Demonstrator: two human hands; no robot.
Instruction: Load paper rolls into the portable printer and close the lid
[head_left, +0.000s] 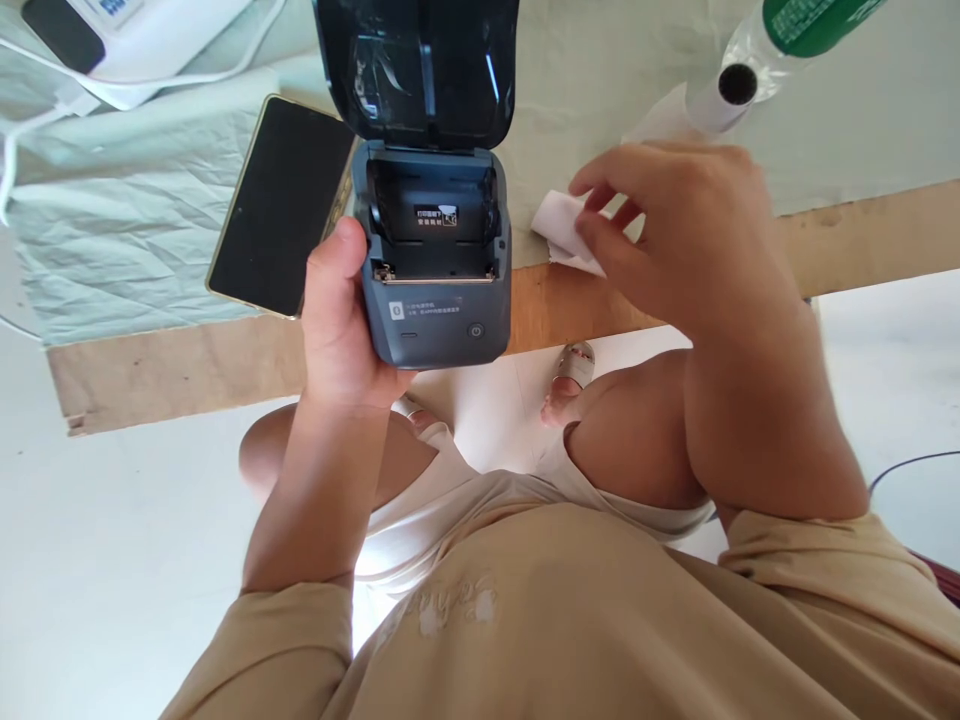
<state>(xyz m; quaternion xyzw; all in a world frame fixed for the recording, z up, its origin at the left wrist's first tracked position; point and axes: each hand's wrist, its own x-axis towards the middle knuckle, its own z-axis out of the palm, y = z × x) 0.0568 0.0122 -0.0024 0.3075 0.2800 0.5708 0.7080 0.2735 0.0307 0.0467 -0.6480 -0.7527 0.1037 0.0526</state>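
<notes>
My left hand (341,320) grips a small dark grey label printer (439,290) by its left side, thumb on the upper edge. Its lid (416,70) stands open and the paper bay inside is empty apart from a small sticker. To the right, my right hand (675,240) pinches a piece of white paper (559,225) between fingers and thumb, just above the table edge. The paper end lies a short way right of the printer, not touching it.
A black phone (281,205) lies face up left of the printer on a pale green cloth (135,230). A white paper roll (724,95) in clear wrap lies at top right, a white device (127,35) at top left. The wooden table edge (180,370) runs below.
</notes>
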